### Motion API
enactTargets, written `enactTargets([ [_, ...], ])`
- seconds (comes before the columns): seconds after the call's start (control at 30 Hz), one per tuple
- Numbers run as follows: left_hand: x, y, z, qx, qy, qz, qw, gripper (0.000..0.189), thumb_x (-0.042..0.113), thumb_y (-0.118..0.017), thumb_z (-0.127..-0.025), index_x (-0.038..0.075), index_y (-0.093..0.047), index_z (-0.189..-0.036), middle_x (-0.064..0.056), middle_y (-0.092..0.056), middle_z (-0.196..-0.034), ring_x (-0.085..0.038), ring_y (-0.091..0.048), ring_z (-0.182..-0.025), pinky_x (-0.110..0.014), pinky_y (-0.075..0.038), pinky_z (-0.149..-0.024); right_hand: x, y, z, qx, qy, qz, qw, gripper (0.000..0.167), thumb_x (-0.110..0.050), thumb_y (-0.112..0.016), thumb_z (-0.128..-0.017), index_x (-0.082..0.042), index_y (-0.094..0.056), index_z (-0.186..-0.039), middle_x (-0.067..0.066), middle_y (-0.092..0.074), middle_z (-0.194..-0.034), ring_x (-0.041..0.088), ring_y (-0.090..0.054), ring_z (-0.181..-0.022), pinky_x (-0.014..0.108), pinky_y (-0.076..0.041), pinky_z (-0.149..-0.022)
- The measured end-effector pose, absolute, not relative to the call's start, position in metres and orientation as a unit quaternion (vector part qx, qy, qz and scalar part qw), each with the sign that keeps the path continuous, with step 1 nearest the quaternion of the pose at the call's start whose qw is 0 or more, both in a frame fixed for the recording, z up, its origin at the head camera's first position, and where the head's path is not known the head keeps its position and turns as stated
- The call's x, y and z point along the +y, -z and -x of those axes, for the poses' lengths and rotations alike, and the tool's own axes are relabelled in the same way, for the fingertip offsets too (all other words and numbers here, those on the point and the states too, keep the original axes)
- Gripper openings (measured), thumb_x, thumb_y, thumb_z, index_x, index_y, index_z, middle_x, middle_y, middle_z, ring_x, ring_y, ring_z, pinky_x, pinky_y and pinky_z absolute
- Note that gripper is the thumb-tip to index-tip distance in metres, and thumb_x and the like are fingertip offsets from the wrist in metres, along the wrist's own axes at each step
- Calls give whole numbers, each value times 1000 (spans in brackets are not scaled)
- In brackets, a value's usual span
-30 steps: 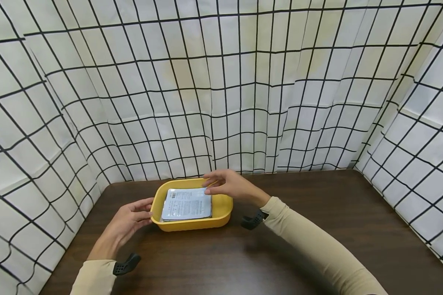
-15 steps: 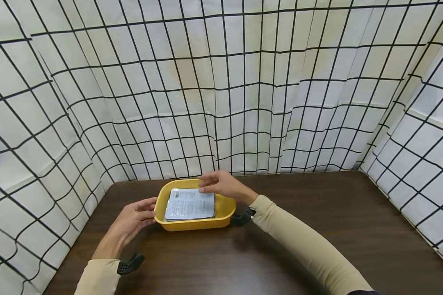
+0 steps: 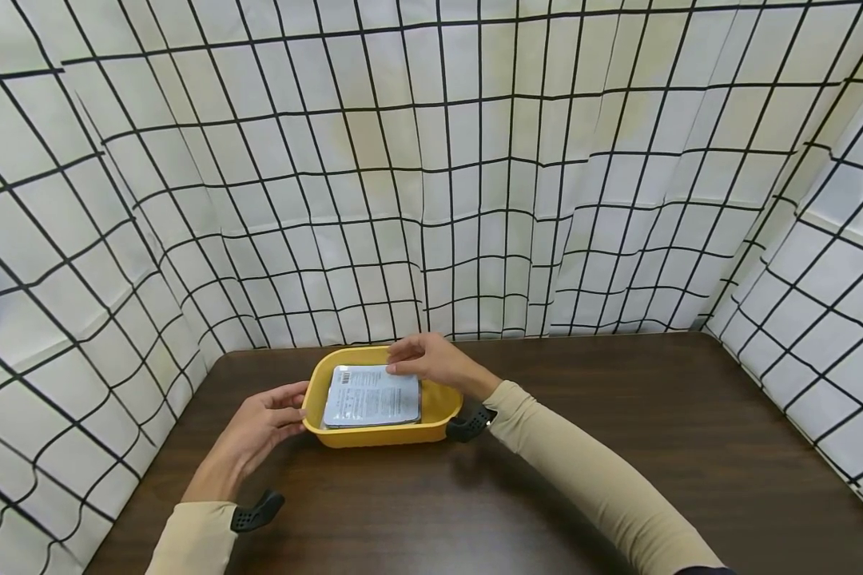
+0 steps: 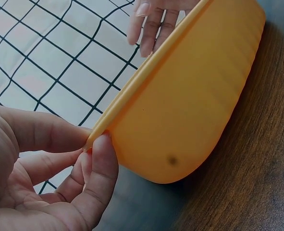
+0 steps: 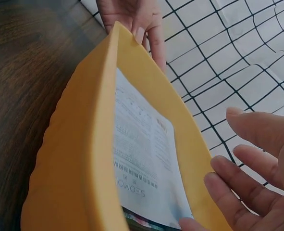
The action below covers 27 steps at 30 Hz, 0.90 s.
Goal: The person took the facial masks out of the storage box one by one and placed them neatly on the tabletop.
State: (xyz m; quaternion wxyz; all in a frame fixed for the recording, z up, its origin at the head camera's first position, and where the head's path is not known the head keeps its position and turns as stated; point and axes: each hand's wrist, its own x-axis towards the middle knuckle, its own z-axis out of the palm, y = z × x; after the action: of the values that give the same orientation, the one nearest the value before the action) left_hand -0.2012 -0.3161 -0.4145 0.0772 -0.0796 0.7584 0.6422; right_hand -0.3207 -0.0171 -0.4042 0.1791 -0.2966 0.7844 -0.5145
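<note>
A yellow plastic tub [image 3: 384,436] with rounded corners stands on the table. My left hand [image 3: 257,431] pinches the left end of its rim between thumb and fingers, seen closely in the left wrist view. Inside the tub lies a flat light-blue packet [image 3: 372,396] with small print and a barcode, printed side up. A dark, colourful edge [image 5: 149,222] shows beneath it in the right wrist view. My right hand [image 3: 435,361] is over the tub's back rim, fingers relaxed and apart, with fingertips right at the packet's upper right corner.
The dark brown wooden table [image 3: 604,431] extends to the right and in front of the tub. White cloth with a black grid [image 3: 475,176] hangs behind and along both sides. A black band [image 3: 469,423] is on each wrist.
My right hand has moved left, further over the packet, and has stayed nearly still since. My left hand keeps its hold on the rim. The whole view has shifted slightly.
</note>
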Motion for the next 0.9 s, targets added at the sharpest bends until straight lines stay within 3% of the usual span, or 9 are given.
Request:
enactTargets([
  [0.57, -316, 417, 202, 752, -650, 80, 78, 61, 1, -61, -98, -2, -37, -154, -13, -53, -124, -18, -61, -99, -27, -57, -84, -21, 406, 315, 780, 544, 258, 171, 41, -25, -76, -92, -4, -68, -125, 6, -68, -117, 21, -64, -106, 46, -57, -94],
  [0.7, -316, 417, 202, 752, -650, 77, 76, 61, 1, -61, -98, -3, -37, -154, -13, -53, -123, -18, -61, -98, -27, -57, -84, -26, 410, 313, 777, 572, 218, 147, 36, -17, -77, -91, -4, -68, -124, 9, -66, -120, 21, -62, -108, 40, -58, -91],
  [0.9, -317, 418, 202, 753, -649, 77, 76, 61, 1, -61, -98, -2, -37, -154, -12, -53, -124, -19, -61, -100, -27, -57, -84, -36, 412, 308, 750, 633, 137, 133, 30, 0, -73, -91, 2, -65, -119, 12, -64, -112, 23, -65, -99, 40, -60, -85],
])
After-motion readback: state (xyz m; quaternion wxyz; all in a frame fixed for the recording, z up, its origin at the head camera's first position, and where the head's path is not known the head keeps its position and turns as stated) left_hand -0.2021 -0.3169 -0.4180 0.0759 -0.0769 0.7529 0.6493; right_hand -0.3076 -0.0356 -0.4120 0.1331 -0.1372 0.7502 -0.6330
